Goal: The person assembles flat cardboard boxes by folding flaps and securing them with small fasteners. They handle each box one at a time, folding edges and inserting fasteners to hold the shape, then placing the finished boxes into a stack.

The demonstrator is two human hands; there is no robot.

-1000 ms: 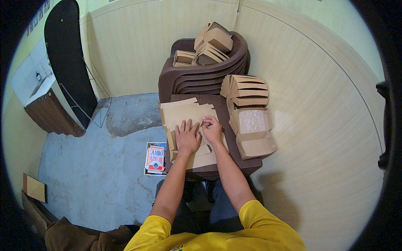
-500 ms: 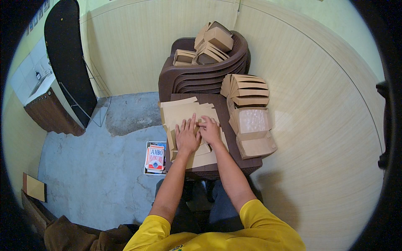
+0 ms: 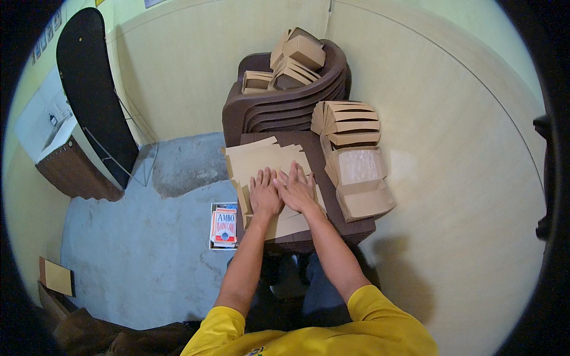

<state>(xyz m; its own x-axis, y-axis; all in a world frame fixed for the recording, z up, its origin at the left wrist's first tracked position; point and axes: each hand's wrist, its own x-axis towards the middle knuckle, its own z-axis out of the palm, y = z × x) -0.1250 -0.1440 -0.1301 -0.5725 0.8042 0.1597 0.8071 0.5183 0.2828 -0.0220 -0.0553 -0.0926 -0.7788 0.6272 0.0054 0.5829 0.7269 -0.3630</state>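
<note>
Flat brown cardboard box blanks (image 3: 255,157) lie stacked on a dark brown table (image 3: 291,137) in front of me. My left hand (image 3: 265,193) presses down on the top blank with its fingers stretched out. Close beside it my right hand (image 3: 297,188) rests on the same cardboard, fingers spread, its thumb side against the left hand. Neither hand grips anything. The hands cover the middle of the blank, so its folds there are hidden.
At the table's right edge sit a nested row of folded cardboard boxes (image 3: 350,123) and an opened box (image 3: 363,199). Stacked brown plastic chairs (image 3: 285,110) behind hold more boxes (image 3: 306,50). A small carton (image 3: 224,226) of items stands left of the table.
My right hand has opened out from bent fingers to stretched ones and shifted slightly toward the left hand. My left hand stays flat on the cardboard. The view has tilted a little.
</note>
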